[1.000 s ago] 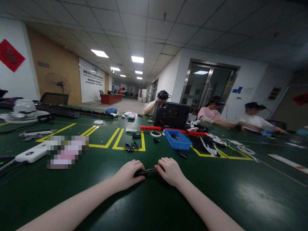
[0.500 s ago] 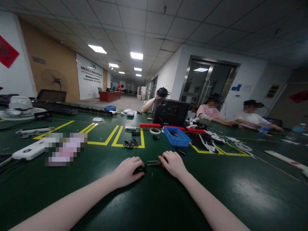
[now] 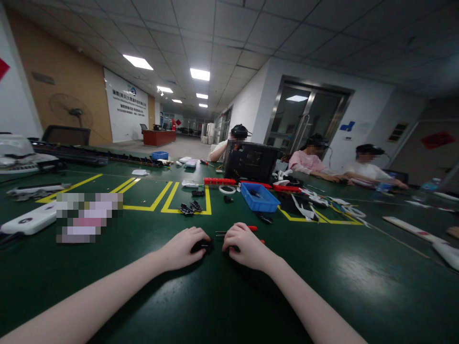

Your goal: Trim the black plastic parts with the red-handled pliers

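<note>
My left hand rests on the green table, its fingers curled around a small black part. To its right, my right hand is closed, thumb and fingertips low over the tabletop; what they pinch, if anything, is hidden. Pliers with red handles lie behind and partly under the right hand, their slim metal jaws pointing left toward the left hand. The fingers cover the middle of the pliers. Black clip-like parts lie farther off, inside a yellow taped outline.
A blue bin stands beyond my right hand, near a white ring and red strips. A black case is behind. At left lies a white power strip. Several people sit across the table.
My right hand has shifted left, toward my left hand, and off the pliers' handle end; the red handles now show behind it. The left hand keeps the black part. The view has shifted slightly.
</note>
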Motion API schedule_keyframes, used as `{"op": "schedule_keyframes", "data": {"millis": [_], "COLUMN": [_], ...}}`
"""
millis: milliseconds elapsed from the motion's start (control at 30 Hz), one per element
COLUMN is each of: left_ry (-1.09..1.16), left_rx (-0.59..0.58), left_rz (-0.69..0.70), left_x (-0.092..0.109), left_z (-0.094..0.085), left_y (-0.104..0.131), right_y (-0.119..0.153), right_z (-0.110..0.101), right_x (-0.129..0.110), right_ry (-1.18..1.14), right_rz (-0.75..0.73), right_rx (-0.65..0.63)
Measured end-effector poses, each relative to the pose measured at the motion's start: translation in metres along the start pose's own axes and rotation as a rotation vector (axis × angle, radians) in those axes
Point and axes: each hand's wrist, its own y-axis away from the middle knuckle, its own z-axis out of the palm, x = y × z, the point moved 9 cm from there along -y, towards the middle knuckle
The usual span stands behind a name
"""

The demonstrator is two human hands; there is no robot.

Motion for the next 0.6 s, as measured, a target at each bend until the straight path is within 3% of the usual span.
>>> {"op": "schedule_keyframes", "data": {"millis": [133, 333, 600], "left_ry": [0.06, 0.127, 0.089], "left_rx": [0.0, 0.016, 0.014], "left_rz": [-0.007, -0.06, -0.05], "left_x": [-0.004, -0.011, -0.011], "left_z": [0.001, 0.0, 0.002], "left_y": [0.0, 0.001, 0.001], "right_y": [0.0, -0.001, -0.013], "right_z": [0.007, 0.006, 0.019], "right_x": [0.0, 0.0, -0.015], "right_ry": [-0.046, -0.035, 0.224], "right_rz": [0.046, 0.064, 0.101], "right_rx": [-0.087, -0.105, -0.148]}}
